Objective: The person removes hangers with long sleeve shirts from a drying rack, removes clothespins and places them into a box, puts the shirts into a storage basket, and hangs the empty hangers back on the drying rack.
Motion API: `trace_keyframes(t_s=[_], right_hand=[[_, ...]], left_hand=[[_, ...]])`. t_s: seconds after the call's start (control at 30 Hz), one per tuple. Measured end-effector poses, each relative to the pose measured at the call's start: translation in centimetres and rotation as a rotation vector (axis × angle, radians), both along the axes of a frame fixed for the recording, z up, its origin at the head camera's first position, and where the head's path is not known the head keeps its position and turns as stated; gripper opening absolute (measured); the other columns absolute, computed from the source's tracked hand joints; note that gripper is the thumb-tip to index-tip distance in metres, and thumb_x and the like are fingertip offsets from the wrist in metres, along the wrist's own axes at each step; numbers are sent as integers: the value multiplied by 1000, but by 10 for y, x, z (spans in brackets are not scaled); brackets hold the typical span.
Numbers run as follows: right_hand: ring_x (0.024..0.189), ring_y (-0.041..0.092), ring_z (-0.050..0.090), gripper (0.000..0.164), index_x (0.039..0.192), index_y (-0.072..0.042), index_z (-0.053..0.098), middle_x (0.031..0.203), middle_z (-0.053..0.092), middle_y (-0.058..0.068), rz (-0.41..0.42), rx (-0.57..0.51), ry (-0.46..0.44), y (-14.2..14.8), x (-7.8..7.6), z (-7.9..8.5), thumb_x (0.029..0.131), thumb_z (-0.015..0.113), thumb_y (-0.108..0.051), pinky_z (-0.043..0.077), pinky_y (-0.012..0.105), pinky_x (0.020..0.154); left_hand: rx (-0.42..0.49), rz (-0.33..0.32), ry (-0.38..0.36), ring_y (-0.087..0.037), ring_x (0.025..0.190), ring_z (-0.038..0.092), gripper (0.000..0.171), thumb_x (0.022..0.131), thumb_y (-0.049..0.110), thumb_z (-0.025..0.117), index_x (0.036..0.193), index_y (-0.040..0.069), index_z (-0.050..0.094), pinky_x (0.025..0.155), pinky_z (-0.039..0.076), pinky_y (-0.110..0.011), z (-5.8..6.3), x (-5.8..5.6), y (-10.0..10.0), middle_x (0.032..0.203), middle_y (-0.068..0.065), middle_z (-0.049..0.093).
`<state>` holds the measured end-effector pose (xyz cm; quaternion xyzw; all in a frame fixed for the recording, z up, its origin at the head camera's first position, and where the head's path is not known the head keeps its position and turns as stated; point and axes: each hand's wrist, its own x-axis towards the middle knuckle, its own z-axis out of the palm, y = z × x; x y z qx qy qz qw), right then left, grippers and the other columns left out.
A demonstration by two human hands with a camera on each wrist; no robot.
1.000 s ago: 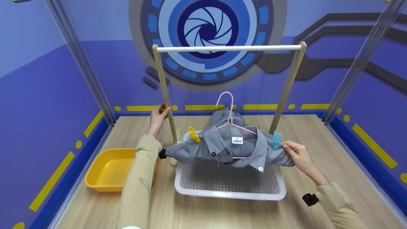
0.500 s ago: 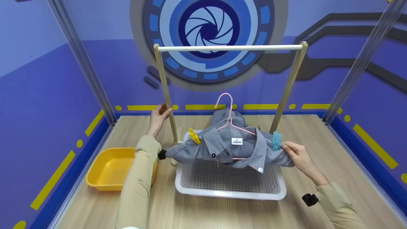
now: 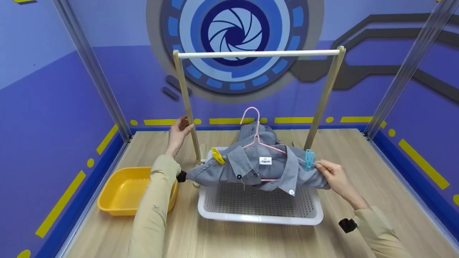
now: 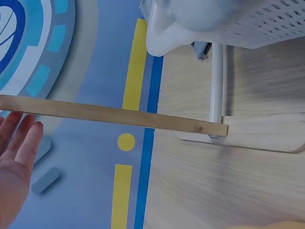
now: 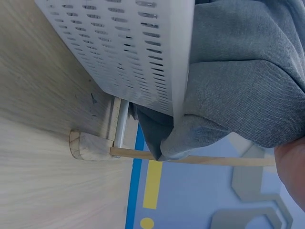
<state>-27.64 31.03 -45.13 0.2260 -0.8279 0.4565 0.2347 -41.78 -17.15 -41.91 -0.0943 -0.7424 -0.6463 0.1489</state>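
A grey collared shirt (image 3: 274, 166) on a pink hanger (image 3: 257, 123) lies across the white basket, its rear part bunched behind. A yellow clothespin (image 3: 218, 155) sits on one shoulder and a blue clothespin (image 3: 309, 159) on the other. My right hand (image 3: 334, 176) pinches the shirt beside the blue clothespin; in the right wrist view only an edge of that hand (image 5: 293, 167) shows. At the left post (image 3: 187, 96) of the wooden rack, my left hand (image 3: 178, 133) touches the wood. Its fingers (image 4: 29, 143) look straight in the left wrist view.
The rack's white bar (image 3: 258, 54) spans above the shirt. The white perforated basket (image 3: 260, 218) stands between the rack's posts, and a yellow basin (image 3: 118, 209) is left of it, partly behind my left sleeve. Patterned walls enclose the wooden table (image 3: 222, 240).
My right hand has shifted slightly left, and the shirt and hanger have moved a little left and down with it. My left fingers have loosened at the post.
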Motion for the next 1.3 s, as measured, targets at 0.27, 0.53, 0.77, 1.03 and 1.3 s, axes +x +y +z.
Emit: trace_keyframes(t_s=[0.27,0.53,0.77,1.03,1.3], right_hand=[[63,8,47,19,79,5,61,70,56,10,71,-39,34,-14,10,16,80,51,21,37,16,57],[68,7,51,17,79,6,61,74,59,9,46,-27,23,-17,13,20,80,52,20,39,15,62],[70,6,52,17,80,7,62,75,60,11,58,-19,45,-18,11,16,79,52,22,39,14,64],[67,7,49,18,80,7,61,73,58,12,60,-14,42,-17,13,14,79,51,22,38,14,62],[64,9,46,16,79,5,60,69,54,11,61,-26,-6,-19,15,15,82,51,19,36,17,58]], left_hand=[[-63,33,35,-29,103,50,44,86,9,63,125,-4,48,84,42,-34,0,2,-3,116,-20,52],[-86,102,241,-32,99,51,31,84,7,64,112,-4,56,78,44,-34,2,10,-4,109,-17,51],[-78,136,346,-28,92,52,30,83,9,65,110,-2,56,75,44,-33,11,20,0,105,-16,51],[-64,72,386,-33,88,52,26,84,2,63,106,-8,55,73,43,-32,29,50,10,99,-24,53],[-173,-162,335,-32,86,53,23,86,2,60,107,-6,54,70,44,-36,41,79,26,99,-18,54]])
